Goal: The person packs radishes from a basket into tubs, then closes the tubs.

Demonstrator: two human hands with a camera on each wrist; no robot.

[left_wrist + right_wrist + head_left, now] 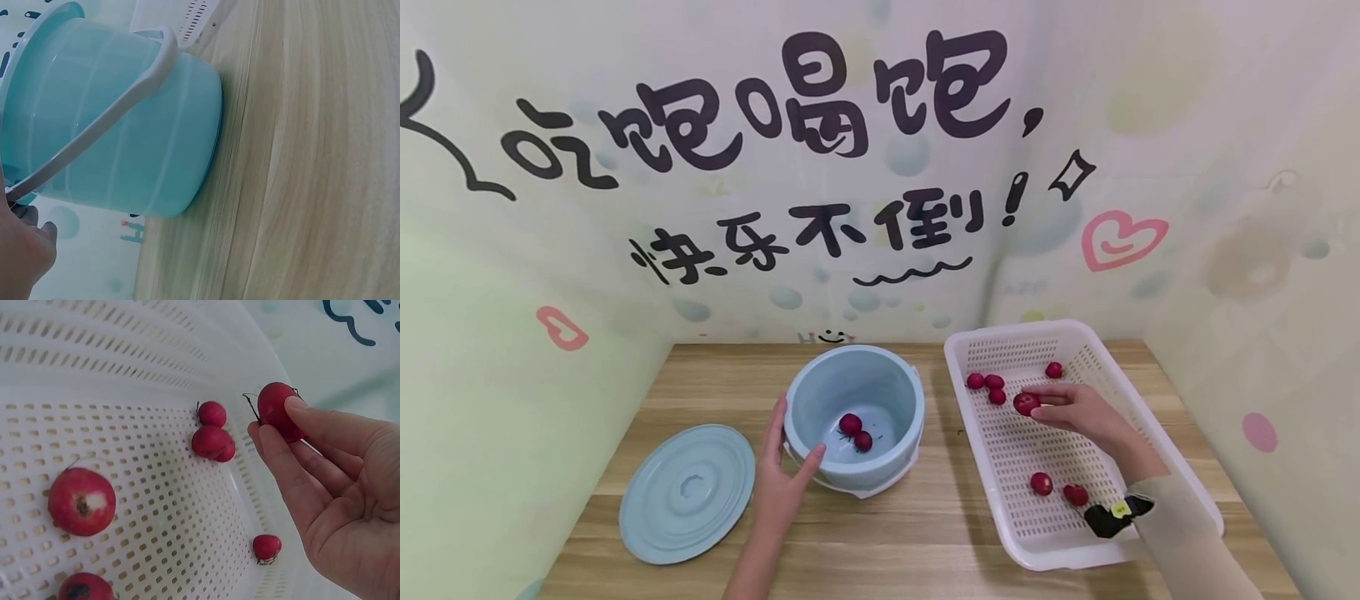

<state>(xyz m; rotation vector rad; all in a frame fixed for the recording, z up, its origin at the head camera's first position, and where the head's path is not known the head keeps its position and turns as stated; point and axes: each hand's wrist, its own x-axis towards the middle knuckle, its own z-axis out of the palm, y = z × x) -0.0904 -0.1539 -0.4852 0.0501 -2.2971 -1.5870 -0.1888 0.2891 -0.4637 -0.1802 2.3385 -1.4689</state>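
In the head view my right hand [1086, 414] pinches a red radish [1027, 404] between thumb and fingertips, above the white perforated basket [1206, 508]. Thin stem ends stick out of this radish [278, 412] in the right wrist view. My left hand [781, 487] holds the near left side of the light blue bucket [853, 477], its thumb by the front rim. Two radishes [856, 432] lie on the bucket's floor. Several more sit in the basket: a cluster by its left wall [994, 382], one at the back [1054, 369] and a pair near the front [1041, 483].
A round blue lid [688, 492] lies on the wooden table [910, 550] left of the bucket. The bucket's pale carrying handle [112, 112] hangs down along its side. A printed wall [850, 308] stands behind the table, with side walls left and right.
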